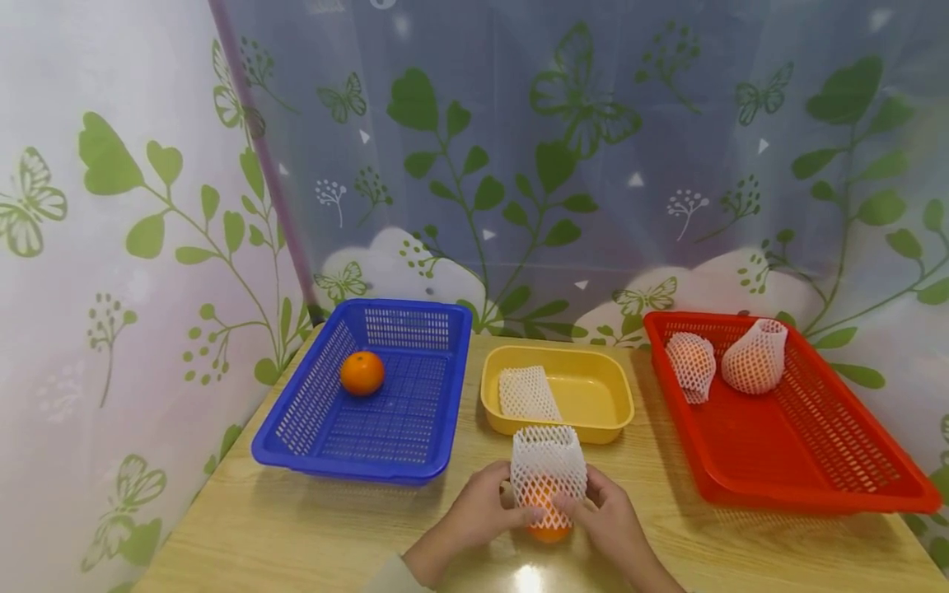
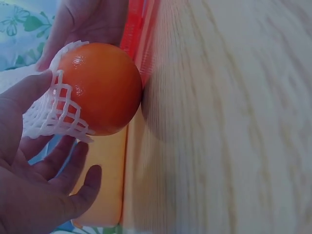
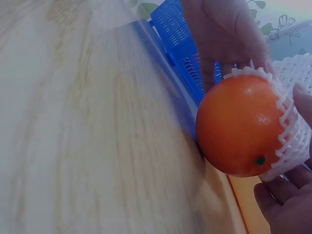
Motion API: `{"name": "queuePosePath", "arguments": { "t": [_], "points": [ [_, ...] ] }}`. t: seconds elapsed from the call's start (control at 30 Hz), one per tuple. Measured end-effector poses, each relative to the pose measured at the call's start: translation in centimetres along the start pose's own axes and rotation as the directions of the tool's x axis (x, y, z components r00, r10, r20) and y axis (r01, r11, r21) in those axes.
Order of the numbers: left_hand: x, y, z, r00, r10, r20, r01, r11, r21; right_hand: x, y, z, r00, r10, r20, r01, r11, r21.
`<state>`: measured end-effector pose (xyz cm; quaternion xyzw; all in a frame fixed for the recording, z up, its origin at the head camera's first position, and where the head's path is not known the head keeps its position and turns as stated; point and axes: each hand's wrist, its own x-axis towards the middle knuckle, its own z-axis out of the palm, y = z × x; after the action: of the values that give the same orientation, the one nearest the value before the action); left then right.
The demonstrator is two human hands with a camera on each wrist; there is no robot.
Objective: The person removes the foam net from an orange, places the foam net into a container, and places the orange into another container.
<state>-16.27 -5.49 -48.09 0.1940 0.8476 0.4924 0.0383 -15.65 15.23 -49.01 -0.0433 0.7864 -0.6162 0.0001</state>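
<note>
An orange is partly inside a white foam net on the table, its lower end bare in the head view. My left hand pinches the net from the left, thumb on its front. From the right, my right hand holds the net, thumb also in front. In the left wrist view the orange bulges out of the net's mouth, with the left hand around the mesh. The right wrist view shows the stem end of the orange uncovered beside the right hand.
A blue basket at the left holds one bare orange. Behind the hands, a yellow tray contains white foam netting. The red basket at the right has two netted fruits. A patterned curtain hangs behind.
</note>
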Motion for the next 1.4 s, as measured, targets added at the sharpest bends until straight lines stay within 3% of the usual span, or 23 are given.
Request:
{"name": "queuePosePath", "arguments": {
  "t": [0.17, 0.5, 0.7, 0.8, 1.1, 1.27, 1.4],
  "points": [
    [0.05, 0.21, -0.13, 0.999, 0.023, -0.037, -0.023, 1.0, -0.003, -0.24, 0.15, -0.07, 0.999, 0.0, 0.042, 0.0, 1.0, 0.003],
    [0.28, 0.4, 0.06, 0.995, 0.008, -0.098, -0.02, 0.993, -0.12, -0.45, 0.08, -0.17, 0.996, -0.033, 0.081, 0.031, 0.999, 0.02],
    [0.18, 0.34, 0.04, 0.995, -0.017, -0.095, 0.009, 0.996, -0.091, -0.4, 0.17, -0.23, 0.996, -0.045, 0.081, 0.045, 0.999, 0.005],
    [0.09, 0.25, 0.07, 0.997, -0.026, -0.073, 0.021, 0.998, -0.065, -0.42, 0.06, -0.2, 0.997, -0.049, 0.057, 0.049, 0.999, -0.01],
    [-0.18, 0.12, 0.27, 1.0, 0.015, 0.022, -0.015, 1.0, -0.016, -0.38, -0.19, -0.08, 0.997, -0.055, -0.061, 0.052, 0.997, -0.062],
    [-0.07, -0.04, 0.39, 1.0, 0.018, 0.024, -0.018, 1.0, 0.006, 0.06, -0.34, 0.15, 0.98, -0.113, -0.163, 0.094, 0.989, -0.118],
    [-0.09, -0.21, 0.58, 0.999, 0.04, 0.024, -0.041, 0.999, 0.017, 0.15, -0.41, 0.25, 0.979, -0.093, -0.182, 0.078, 0.993, -0.091]
  ]
}}
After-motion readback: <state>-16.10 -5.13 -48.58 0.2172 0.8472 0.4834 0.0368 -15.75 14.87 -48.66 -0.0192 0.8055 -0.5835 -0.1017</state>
